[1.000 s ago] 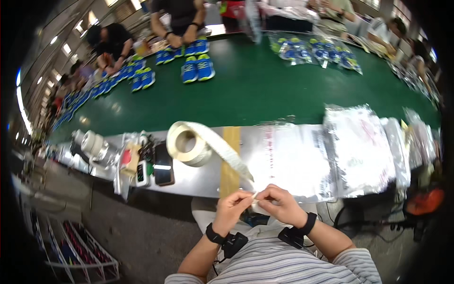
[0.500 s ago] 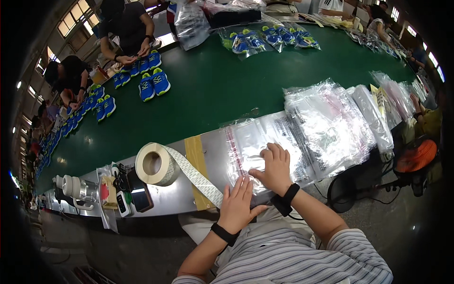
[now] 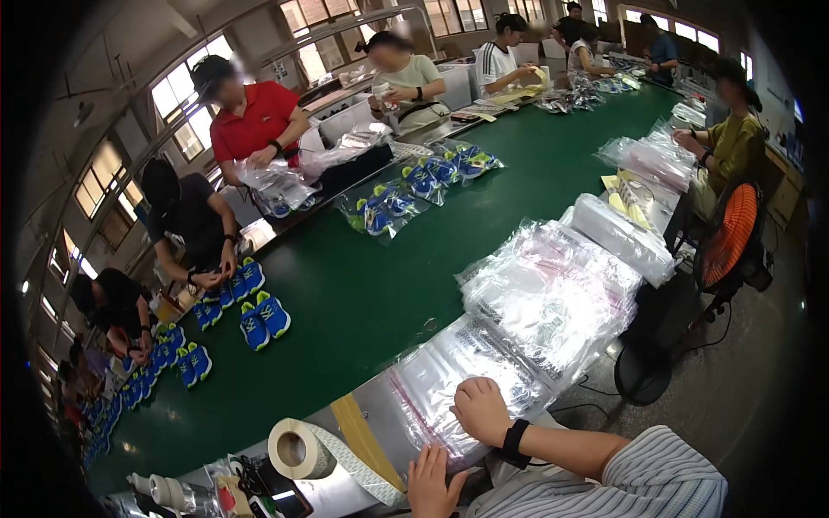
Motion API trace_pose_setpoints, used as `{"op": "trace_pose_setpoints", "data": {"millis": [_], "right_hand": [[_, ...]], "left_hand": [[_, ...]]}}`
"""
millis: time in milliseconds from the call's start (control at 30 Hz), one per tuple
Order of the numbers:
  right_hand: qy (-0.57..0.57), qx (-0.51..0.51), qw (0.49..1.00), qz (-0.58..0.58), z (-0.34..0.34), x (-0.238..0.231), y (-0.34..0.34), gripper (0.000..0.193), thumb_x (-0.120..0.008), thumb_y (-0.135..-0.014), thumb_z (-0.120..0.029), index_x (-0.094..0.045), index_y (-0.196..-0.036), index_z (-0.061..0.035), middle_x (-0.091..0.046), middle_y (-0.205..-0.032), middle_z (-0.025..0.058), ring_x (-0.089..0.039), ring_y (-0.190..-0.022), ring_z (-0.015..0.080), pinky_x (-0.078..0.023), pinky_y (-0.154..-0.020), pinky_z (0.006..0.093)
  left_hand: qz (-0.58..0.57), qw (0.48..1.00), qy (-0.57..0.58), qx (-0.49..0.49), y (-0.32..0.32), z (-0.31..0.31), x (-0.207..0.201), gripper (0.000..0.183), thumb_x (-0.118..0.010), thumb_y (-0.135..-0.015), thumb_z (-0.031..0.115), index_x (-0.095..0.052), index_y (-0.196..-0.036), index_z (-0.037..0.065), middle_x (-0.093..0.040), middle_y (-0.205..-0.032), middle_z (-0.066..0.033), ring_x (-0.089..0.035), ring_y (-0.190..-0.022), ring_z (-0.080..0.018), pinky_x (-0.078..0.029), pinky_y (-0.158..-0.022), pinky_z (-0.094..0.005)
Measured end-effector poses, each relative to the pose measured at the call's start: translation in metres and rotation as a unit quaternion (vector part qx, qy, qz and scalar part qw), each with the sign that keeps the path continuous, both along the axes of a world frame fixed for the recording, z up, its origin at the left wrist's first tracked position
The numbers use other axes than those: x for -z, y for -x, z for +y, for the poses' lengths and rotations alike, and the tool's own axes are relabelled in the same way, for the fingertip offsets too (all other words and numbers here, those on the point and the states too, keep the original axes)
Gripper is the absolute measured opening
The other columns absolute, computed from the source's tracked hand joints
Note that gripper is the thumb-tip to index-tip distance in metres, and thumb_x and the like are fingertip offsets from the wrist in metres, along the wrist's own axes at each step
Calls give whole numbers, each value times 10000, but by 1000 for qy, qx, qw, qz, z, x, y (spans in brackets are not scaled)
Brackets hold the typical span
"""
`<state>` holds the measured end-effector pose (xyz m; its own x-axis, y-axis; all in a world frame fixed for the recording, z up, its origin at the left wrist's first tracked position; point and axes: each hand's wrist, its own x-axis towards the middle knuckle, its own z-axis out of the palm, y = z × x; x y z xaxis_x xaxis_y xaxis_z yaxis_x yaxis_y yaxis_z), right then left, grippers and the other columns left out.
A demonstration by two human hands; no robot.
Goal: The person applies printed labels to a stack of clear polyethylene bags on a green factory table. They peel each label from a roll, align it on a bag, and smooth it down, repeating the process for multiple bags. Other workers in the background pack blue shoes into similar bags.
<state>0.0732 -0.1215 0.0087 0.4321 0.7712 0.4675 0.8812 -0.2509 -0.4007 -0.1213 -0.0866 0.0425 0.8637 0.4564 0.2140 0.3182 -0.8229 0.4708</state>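
Observation:
Flat clear plastic bags (image 3: 440, 375) with a reddish strip along one edge lie in front of me at the bench edge. My right hand (image 3: 482, 413) rests on top of them, its fingers slightly bent and grasping nothing visible. At their near left corner is my left hand (image 3: 434, 485), fingers spread and holding nothing. A roll of white labels (image 3: 295, 449) stands left of it, and its loose printed strip (image 3: 367, 479) trails toward that hand. A larger pile of clear bags (image 3: 553, 302) adjoins on the right.
Blue shoes (image 3: 265, 319) stand in pairs on the green table (image 3: 345, 302); bagged pairs (image 3: 427, 180) lie farther back. Co-workers line the far side. An orange fan (image 3: 730, 233) stands at right. A phone (image 3: 289, 501) and a jug (image 3: 168, 492) sit lower left.
The view has tilted up and turned, bringing more co-workers into sight. My right hand's fingers, spread before, are now more bent on the bags. My left hand stays beside the bags' near corner.

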Motion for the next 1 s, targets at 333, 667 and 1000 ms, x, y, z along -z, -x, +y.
{"op": "trace_pose_setpoints", "data": {"millis": [333, 667, 1000], "right_hand": [[-49, -66, 994, 66, -14, -1, -11, 49, -582, -740, -127, -580, -732, -79, -568, -783, 85, -540, -802, 287, -419, -736, 394], [-142, -105, 914, 366, -36, -54, -50, 205, -493, -915, -159, -562, -804, -1, -535, -856, 67, -511, -812, 178, -406, -750, 287], [16, -166, 986, 33, -54, -53, -2, 522, -730, -697, -175, -528, -1158, -39, -555, -1118, 138, -547, -1035, 293, -462, -852, 355]], "left_hand": [[-262, 589, 736, 206, -72, 53, -40, 460, -387, -964, 338, -487, -1231, -23, -584, -1168, -179, -545, -1098, -329, -411, -963, -456], [-46, 765, 639, -68, -139, 53, 14, 221, -400, -926, 62, -465, -1127, -2, -586, -1060, -129, -598, -889, -193, -544, -713, -346], [-201, 530, 823, -34, -63, 45, -41, 602, -288, -968, 467, -291, -1358, 9, -465, -1236, -218, -575, -1012, -336, -529, -807, -423]]}}
